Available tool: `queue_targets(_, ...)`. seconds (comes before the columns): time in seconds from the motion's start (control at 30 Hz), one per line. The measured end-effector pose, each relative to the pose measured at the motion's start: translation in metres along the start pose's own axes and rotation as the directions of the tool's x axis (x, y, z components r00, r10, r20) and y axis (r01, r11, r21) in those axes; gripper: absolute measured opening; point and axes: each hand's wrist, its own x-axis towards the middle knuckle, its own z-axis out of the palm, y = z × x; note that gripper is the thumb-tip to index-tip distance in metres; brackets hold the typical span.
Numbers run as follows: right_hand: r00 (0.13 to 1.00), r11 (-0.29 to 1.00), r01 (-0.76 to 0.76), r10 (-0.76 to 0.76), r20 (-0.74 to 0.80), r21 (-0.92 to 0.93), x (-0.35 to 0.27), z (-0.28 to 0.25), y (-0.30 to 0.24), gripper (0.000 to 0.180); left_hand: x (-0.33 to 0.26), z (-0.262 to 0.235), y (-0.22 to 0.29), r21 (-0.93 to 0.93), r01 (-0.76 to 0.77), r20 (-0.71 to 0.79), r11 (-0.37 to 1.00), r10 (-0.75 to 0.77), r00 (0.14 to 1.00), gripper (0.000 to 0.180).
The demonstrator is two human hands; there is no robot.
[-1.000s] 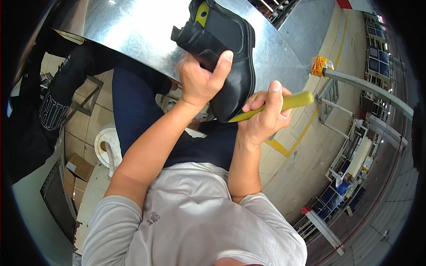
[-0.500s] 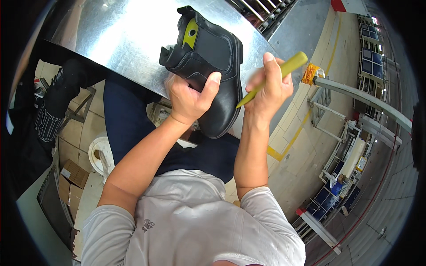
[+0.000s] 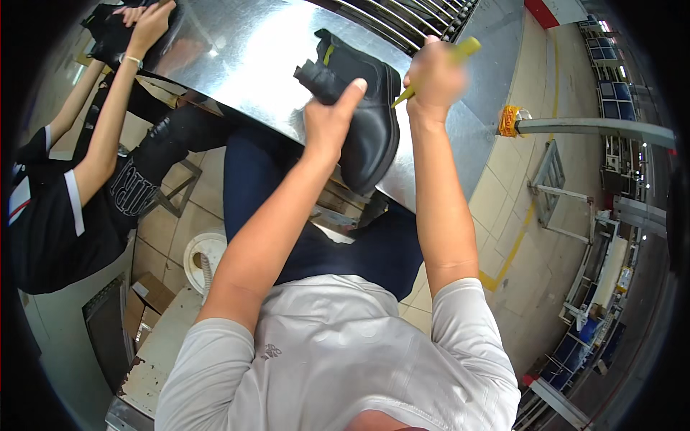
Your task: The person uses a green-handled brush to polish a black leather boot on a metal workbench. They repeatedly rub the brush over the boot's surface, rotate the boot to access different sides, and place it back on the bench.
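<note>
A black ankle boot (image 3: 370, 140) rests on the shiny metal table (image 3: 251, 82), toe toward me, with a bit of yellow-green lining inside its opening. My left hand (image 3: 328, 123) is closed on the boot's left side, its thumb lying over the upper. Blurred by motion, my right hand (image 3: 435, 82) grips a yellow-green tapered stick (image 3: 469, 49). Its pointed tip is at the boot's right edge, by the seam between upper and sole; whether it touches there I cannot tell.
A co-worker's hands (image 3: 149, 29) hold a dark shoe (image 3: 111, 36) at the table's far left. Metal rollers (image 3: 402, 18) run behind the table. To the right, a grey rail (image 3: 596, 128) with an orange-wrapped end juts inward. A white bucket (image 3: 194, 260) stands lower left.
My right hand and the stick have moved up along the boot's edge, from near the toe toward the middle. The view has shifted, and the co-worker's arms and shoe have come into sight.
</note>
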Motion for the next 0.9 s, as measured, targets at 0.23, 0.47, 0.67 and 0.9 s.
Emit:
queue_targets(0.23, 0.993, 0.981, -0.097, 0.084, 0.082, 0.169, -0.045, -0.066, -0.027, 0.031, -0.022, -0.093, 0.085, 0.160, -0.142, 0.290, 0.977, 0.091, 0.953, 0.040)
queue_targets(0.47, 0.899, 0.917, -0.348, 0.269, 0.345, 0.193, -0.080, -0.035, 0.003, 0.045, -0.059, -0.191, 0.067, 0.620, -0.424, 0.430, 0.661, 0.166, 0.887, 0.059)
queue_targets(0.67, 0.845, 0.719, -0.532, 0.422, 0.328, 0.448, -0.089, -0.003, 0.034, 0.050, -0.063, -0.172, 0.063, 0.737, -0.373, 0.364, 0.564, 0.134, 0.922, 0.076)
queue_targets(0.9, 0.812, 0.581, -0.568, 0.509, 0.285, 0.583, -0.095, 0.021, 0.051, 0.048, -0.069, -0.165, 0.072, 0.836, -0.230, 0.244, 0.499, 0.038, 0.969, 0.075)
